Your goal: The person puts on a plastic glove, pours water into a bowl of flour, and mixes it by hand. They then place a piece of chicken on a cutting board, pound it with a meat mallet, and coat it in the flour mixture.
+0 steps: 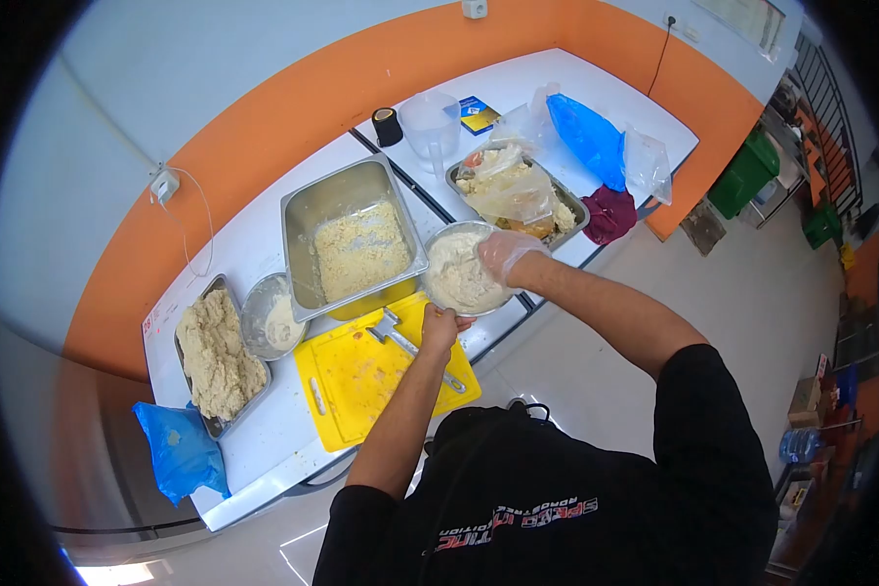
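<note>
– hands first?
– left hand (pixel 440 327) bare, closed on the near rim of the round steel bowl (pixel 428 266), fingers curled over the edge. right hand (pixel 506 252) in a thin clear glove, down inside the same bowl at its far side.
– right fingers spread or clenched?
– bent loosely over the pale mash (pixel 457 281); pinching a lump or only pressing, cannot tell.
– bowl where?
– on the white table (pixel 264 244), close to its near edge, just beyond the yellow cutting board (pixel 356 386) and right beside the deep steel pan (pixel 303 210) to its left; touching the pan or not, hard to say.
– inside the pan?
– crumbly yellowish mixture (pixel 359 249), spread over the bottom.
– on the board?
– one metal tool (pixel 400 340) lying slanted, head toward the pan, crumbs around it.
– further left?
– small steel bowl (pixel 257 311) with a pale dollop, then a shallow tray (pixel 211 285) heaped with coarse beige mix (pixel 215 356), then a crumpled blue plastic bag (pixel 181 449) at the table corner.
– beyond the round bowl?
– second tray (pixel 576 210) under clear plastic bags (pixel 513 188), a dark red cloth (pixel 607 213) beside it, a clear measuring jug (pixel 430 122) nearer the orange wall (pixel 293 117).
</note>
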`<state>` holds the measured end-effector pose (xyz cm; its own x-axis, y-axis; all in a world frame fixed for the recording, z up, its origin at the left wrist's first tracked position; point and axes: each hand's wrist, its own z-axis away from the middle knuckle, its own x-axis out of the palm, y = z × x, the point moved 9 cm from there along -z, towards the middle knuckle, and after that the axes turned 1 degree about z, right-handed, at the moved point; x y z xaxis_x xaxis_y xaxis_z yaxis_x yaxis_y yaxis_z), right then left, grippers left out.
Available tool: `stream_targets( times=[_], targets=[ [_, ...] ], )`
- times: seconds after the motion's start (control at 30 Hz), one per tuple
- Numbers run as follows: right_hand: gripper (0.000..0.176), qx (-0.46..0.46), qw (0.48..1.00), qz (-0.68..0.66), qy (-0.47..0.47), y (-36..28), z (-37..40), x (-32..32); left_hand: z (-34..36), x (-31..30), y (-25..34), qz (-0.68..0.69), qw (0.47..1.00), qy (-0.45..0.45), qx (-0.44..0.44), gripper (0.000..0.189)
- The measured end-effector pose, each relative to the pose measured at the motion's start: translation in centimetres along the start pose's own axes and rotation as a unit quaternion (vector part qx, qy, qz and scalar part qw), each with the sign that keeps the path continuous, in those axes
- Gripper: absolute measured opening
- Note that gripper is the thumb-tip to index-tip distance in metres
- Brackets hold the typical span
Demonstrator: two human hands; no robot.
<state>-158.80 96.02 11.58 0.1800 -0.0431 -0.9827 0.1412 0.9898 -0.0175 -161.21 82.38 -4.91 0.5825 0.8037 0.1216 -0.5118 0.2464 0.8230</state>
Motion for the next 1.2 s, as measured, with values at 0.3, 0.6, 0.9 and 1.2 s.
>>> stream_targets(
  times=[0.3, 0.6, 0.9, 1.2],
  targets=[
    [0.026, 0.074, 0.988, 0.084, -0.106, 2.0, 4.8, -2.2, 0.0, -0.4, 0.1, 0.04, 0.999, 0.025, 0.004, 0.026],
    [0.023, 0.049, 0.985, 0.106, -0.127, 2.3, 6.0, -5.4, 0.4, -0.3, 0.9, 0.091, 0.995, 0.012, 0.042, 0.018],
    [0.016, 0.031, 0.999, -0.001, -0.007, 1.9, 0.6, -0.1, 1.1, 0.0, 1.9, 0.044, 0.999, -0.013, 0.017, 0.02],
    [0.023, -0.015, 0.985, 0.124, -0.122, 1.0, 5.5, -5.3, 0.8, -0.6, 1.5, 0.044, 0.999, 0.002, 0.014, 0.018]
  ],
)
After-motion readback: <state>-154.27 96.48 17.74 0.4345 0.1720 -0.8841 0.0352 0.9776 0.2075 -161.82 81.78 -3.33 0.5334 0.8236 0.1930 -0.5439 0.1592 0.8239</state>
